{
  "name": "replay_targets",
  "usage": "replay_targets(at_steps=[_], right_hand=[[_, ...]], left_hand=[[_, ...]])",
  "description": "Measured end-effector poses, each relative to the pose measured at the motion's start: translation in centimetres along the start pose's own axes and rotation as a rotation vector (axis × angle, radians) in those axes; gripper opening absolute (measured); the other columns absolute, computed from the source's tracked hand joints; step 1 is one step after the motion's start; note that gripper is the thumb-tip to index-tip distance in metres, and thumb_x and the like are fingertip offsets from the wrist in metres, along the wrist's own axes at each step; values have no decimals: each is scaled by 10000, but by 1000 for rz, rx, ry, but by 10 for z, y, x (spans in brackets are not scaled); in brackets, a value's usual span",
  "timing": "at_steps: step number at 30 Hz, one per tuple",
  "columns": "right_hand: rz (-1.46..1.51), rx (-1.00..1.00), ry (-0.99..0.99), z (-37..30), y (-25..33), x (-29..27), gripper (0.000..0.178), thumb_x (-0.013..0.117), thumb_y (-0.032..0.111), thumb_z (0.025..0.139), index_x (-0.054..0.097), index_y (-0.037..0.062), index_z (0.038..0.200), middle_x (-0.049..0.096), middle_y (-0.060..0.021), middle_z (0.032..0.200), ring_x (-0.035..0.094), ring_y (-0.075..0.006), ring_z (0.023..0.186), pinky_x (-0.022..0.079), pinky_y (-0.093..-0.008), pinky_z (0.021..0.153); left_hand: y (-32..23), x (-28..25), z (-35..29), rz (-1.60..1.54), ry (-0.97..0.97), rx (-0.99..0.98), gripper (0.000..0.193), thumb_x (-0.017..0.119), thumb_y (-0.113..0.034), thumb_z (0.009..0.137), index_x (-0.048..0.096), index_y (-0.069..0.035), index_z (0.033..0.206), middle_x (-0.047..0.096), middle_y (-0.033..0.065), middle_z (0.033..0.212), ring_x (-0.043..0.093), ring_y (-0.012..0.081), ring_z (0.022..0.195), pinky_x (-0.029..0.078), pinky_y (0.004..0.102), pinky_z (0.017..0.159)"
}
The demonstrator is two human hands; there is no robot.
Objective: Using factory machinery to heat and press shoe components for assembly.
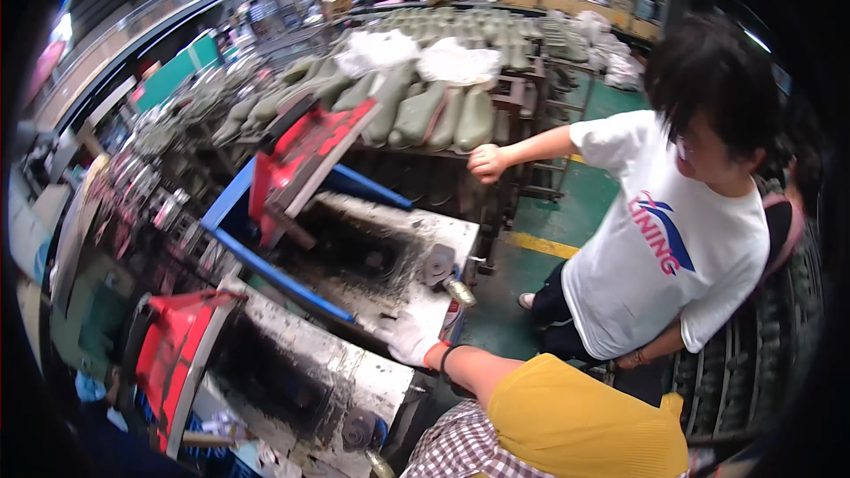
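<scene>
My right hand (409,340), in a white glove with an orange cuff, reaches out from a yellow sleeve. Its fingers look stretched out, resting at or just above the near edge of a worn, pale machine top (456,237); exact contact is hard to tell. Nothing shows in its grasp. Above that machine a red hinged lid (310,155) stands raised, within a blue frame (292,281). A second machine with a raised red lid (177,350) is nearer, its pale top (372,373) marked with dark residue. My left hand is outside the picture.
A person (660,212) in a white T-shirt stands at the right, one arm stretched toward the racks. Olive-green foot-shaped forms (416,115) line a rack behind the machines, with white plastic bags (460,62) on top. A green floor (540,217) has yellow lines.
</scene>
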State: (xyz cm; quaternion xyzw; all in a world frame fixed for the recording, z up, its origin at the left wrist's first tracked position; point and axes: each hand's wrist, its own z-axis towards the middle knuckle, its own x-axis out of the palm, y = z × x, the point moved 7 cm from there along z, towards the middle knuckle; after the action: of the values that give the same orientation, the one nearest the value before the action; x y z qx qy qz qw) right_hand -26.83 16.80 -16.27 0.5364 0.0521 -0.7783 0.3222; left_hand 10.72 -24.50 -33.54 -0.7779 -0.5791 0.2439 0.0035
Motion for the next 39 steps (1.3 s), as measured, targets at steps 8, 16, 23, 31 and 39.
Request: replay_targets(at_steps=[8, 16, 23, 31, 39], right_hand=[[-37, 83, 286, -19, 5, 18, 650, 660, 182, 800, 538, 125, 1435, 602, -184, 1350, 541, -398, 1280, 367, -546, 1135], [-131, -41, 214, -22, -12, 27, 612, 678, 164, 832, 534, 98, 1422, 556, -187, 1446, 496, -373, 1366, 367, -486, 1166], [-127, -22, 222, 0, 8, 30, 504, 675, 129, 834, 612, 74, 1331, 596, -168, 1397, 535, -348, 1315, 395, -452, 1119], [-112, -55, 183, -14, 4, 26, 495, 661, 134, 854, 608, 74, 1342, 589, -173, 1406, 546, -362, 1293, 401, -465, 1112], [-118, -79, 201, -9, 14, 23, 527, 657, 148, 841, 593, 69, 1358, 603, -167, 1372, 534, -365, 1293, 395, -471, 1118]], left_hand=[[-99, -16, -36, -55, -1104, 305, 622, 578, -384, 1001, 487, 13, 1472, 531, 234, 1479, 498, 373, 1377, 393, 431, 1150], [-135, -22, -65, -176, -1014, 338, 704, 500, -520, 1006, 415, -50, 1523, 512, 250, 1478, 530, 399, 1327, 432, 470, 1098], [-132, -30, -72, -245, -903, 131, 775, 524, -525, 981, 320, -50, 1559, 517, 262, 1462, 545, 411, 1308, 445, 493, 1078], [-128, -21, -75, -222, -864, 121, 796, 513, -516, 987, 244, -80, 1597, 489, 296, 1472, 552, 427, 1299, 445, 503, 1080], [-125, -23, -74, -217, -959, 165, 864, 563, -454, 979, 123, -106, 1636, 479, 299, 1469, 555, 447, 1284, 470, 511, 1037]])
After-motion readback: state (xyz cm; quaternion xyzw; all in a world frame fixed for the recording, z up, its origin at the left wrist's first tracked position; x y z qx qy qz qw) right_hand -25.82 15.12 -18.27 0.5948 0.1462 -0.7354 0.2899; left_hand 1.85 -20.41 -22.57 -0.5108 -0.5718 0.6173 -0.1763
